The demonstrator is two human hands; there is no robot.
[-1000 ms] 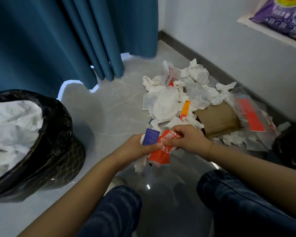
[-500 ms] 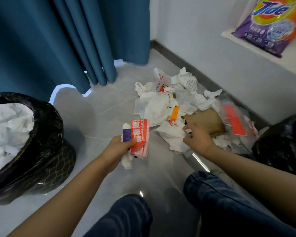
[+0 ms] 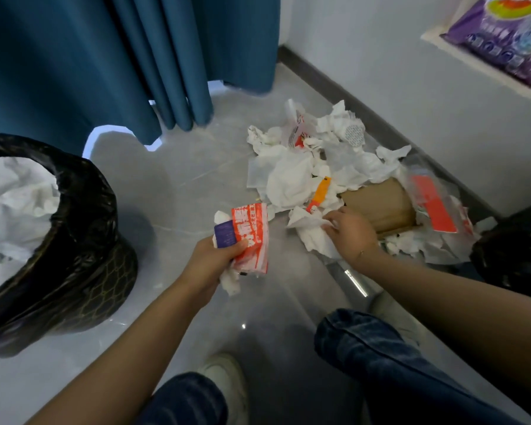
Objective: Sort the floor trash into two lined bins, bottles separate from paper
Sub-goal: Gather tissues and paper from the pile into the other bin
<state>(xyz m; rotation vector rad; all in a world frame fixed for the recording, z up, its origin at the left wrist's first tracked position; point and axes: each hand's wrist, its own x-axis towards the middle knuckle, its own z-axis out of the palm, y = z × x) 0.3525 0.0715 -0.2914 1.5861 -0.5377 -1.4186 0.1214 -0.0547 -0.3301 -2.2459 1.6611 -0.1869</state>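
My left hand (image 3: 210,265) grips a bundle of paper trash: an orange-and-white wrapper (image 3: 253,236), a small purple card (image 3: 224,234) and crumpled white tissue. My right hand (image 3: 351,236) pinches a white tissue (image 3: 311,231) at the near edge of the trash pile (image 3: 292,179) on the floor. The pile holds white tissues, an orange strip (image 3: 318,193), a brown cardboard piece (image 3: 380,204) and a clear bag with a red label (image 3: 432,204). A black-lined bin (image 3: 83,228) at the left holds white paper. A second black-lined bin (image 3: 515,243) sits at the right edge.
Blue curtains (image 3: 105,62) hang behind the left bin. A white wall with a dark baseboard (image 3: 350,96) runs behind the pile. A purple detergent bag (image 3: 503,35) lies on a ledge at the top right. My knees and a white shoe (image 3: 227,378) are below.
My hands were together on the orange wrapper; the left hand now holds the bundle alone, and the right hand has reached to the pile and taken hold of a white tissue.
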